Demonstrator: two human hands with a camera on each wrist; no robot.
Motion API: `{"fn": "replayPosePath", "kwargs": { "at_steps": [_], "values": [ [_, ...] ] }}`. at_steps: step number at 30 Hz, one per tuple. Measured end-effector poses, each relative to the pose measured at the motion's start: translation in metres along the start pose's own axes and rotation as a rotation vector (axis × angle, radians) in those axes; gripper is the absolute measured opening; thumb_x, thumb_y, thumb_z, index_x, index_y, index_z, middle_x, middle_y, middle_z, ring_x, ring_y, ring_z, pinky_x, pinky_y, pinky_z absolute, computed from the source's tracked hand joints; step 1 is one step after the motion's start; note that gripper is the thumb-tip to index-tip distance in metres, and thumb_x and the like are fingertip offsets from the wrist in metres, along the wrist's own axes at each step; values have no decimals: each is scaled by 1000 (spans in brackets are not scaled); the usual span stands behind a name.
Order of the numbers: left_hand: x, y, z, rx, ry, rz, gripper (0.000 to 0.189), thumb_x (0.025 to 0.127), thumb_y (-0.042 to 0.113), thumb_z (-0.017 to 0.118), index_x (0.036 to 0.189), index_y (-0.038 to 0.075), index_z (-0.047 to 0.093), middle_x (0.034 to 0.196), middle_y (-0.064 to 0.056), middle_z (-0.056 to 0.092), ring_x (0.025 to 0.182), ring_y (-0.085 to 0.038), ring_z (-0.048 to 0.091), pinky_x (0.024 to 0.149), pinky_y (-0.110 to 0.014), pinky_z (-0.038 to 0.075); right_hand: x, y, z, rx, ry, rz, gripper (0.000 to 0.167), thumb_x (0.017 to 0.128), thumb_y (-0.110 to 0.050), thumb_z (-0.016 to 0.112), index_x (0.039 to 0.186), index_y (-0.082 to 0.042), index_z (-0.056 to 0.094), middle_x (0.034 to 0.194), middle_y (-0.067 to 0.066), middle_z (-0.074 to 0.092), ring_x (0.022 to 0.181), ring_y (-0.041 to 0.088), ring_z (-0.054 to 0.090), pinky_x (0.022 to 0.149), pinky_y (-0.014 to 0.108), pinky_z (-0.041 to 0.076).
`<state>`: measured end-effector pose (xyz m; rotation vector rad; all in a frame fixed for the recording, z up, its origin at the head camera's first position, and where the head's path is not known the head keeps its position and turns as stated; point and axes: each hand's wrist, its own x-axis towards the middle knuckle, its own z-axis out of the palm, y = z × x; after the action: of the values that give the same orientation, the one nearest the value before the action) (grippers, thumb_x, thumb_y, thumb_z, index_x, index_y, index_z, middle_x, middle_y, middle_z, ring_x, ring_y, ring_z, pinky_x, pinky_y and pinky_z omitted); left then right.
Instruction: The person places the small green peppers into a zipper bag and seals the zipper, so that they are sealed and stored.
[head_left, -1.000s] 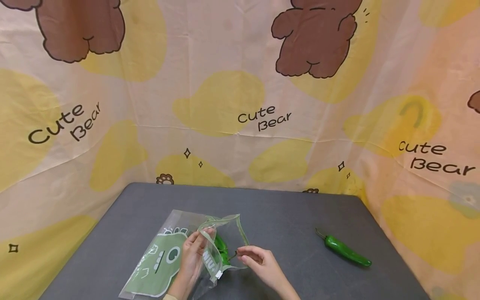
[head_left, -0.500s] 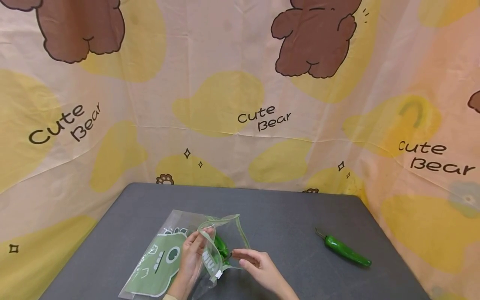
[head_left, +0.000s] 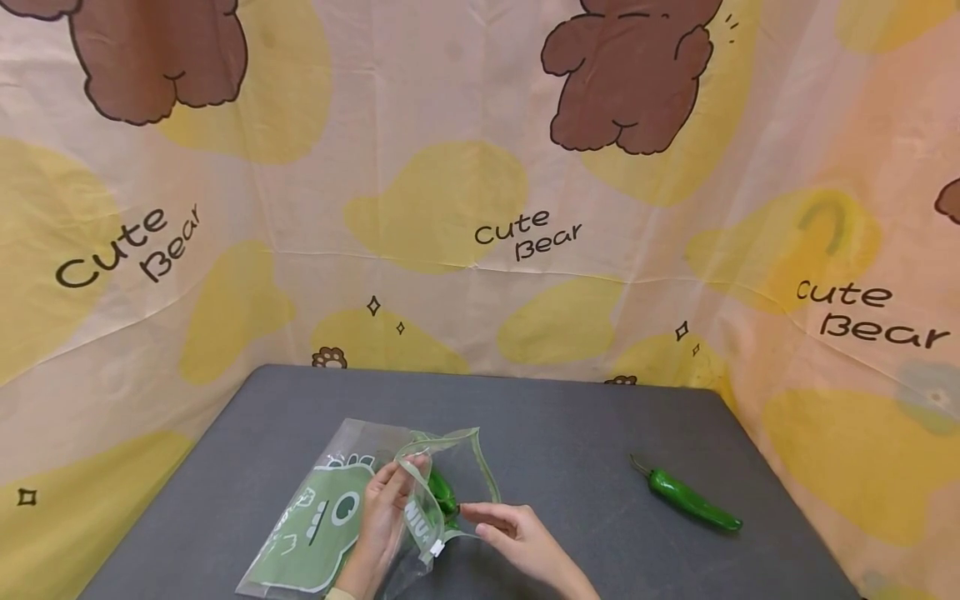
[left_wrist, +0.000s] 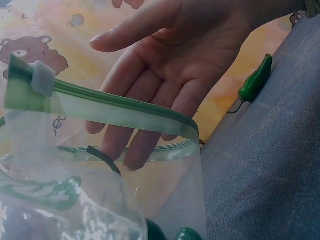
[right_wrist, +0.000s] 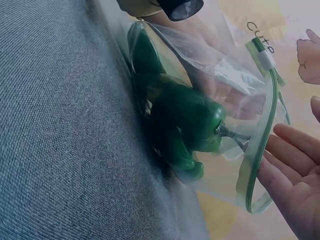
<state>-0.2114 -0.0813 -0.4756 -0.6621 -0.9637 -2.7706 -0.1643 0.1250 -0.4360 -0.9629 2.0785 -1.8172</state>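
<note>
My left hand [head_left: 384, 512] pinches the upper rim of a clear zip bag [head_left: 483, 462] with green edging, a green cartoon face print and a white slider [head_left: 438, 548]. The bag's mouth gapes to the right. Inside lie several green chili peppers [right_wrist: 185, 115], one with its stem [left_wrist: 106, 159] pointing out toward the mouth. My right hand [head_left: 521, 537] is at that mouth, palm showing in the left wrist view, fingers extended and thumb apart. Its fingertips reach past the rim, right by the stem. Part of the left hand is hidden behind the plastic in the right wrist view.
Another long green chili pepper [head_left: 693, 500] lies on the right of the dark grey table [head_left: 555, 425]. A bear-print cloth [head_left: 450, 208] hangs behind the table and along both sides.
My right hand has shifted slightly left, its fingers straightening from around the pepper's stem. That pepper sits a little deeper in the bag. My left hand keeps its place on the rim.
</note>
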Motion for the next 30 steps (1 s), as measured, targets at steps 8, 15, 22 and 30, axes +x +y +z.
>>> {"fn": "replayPosePath", "kwargs": {
  "at_steps": [8, 15, 22, 30],
  "values": [
    [0, -2, -2, -18, -30, 14, 31, 92, -8, 38, 95, 4, 67, 95, -10, 66, 94, -20, 61, 89, -28, 42, -1, 3, -3, -41, 80, -55, 27, 93, 4, 42, 116, 16, 48, 113, 33, 50, 106, 28, 53, 85, 24, 45],
    [-1, -4, -2, -25, -35, 2, 32, 93, -7, 37, 96, 3, 67, 95, -10, 66, 95, -21, 60, 90, -28, 42, -2, 18, -10, -36, 116, -104, 27, 93, 3, 43, 117, 14, 49, 112, 31, 52, 105, 35, 52, 85, 26, 46],
    [-2, -5, -2, -16, -9, -16, 30, 93, -6, 39, 94, 4, 68, 94, -10, 66, 94, -20, 61, 89, -28, 43, -3, 20, -15, -64, 146, -151, 26, 90, 8, 43, 115, 15, 50, 110, 25, 56, 100, 38, 53, 82, 29, 48],
    [-2, -5, -3, -17, -15, -13, 31, 93, -6, 38, 95, 4, 67, 94, -10, 66, 94, -21, 60, 89, -28, 42, -9, 16, -31, -110, 223, -111, 26, 91, 7, 45, 115, 14, 50, 109, 26, 56, 101, 28, 56, 84, 25, 46]
  ]
}}
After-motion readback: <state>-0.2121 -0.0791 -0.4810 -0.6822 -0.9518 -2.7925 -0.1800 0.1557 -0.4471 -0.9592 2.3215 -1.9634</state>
